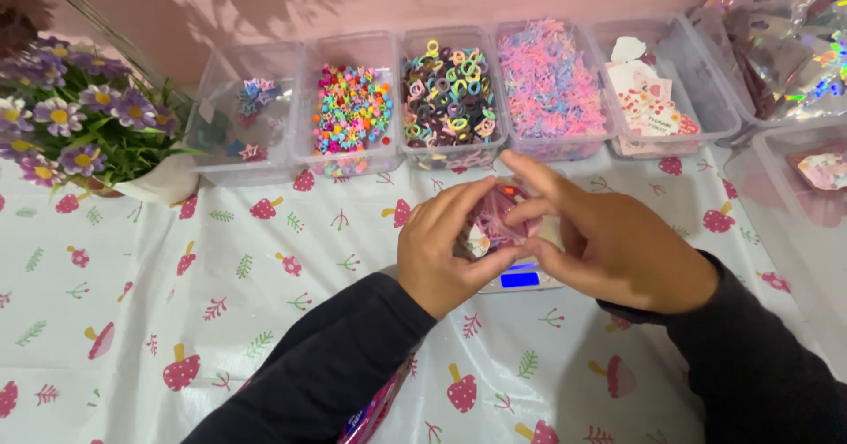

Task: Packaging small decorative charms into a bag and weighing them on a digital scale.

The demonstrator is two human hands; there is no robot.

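Above the small scale at the middle of the desk, both hands held a small pink pouch; the left hand was curled round its left side, gripping it, and the right hand pinched its top edge with the forefinger stretched over it; the pouch sat just over the lit blue display, partly hidden by fingers; behind stood a row of clear bins with coloured clips, hair loops and cards; judging from the grip, the pouch was being filled or closed, and any further handling would call for a steady two-handed pinch.
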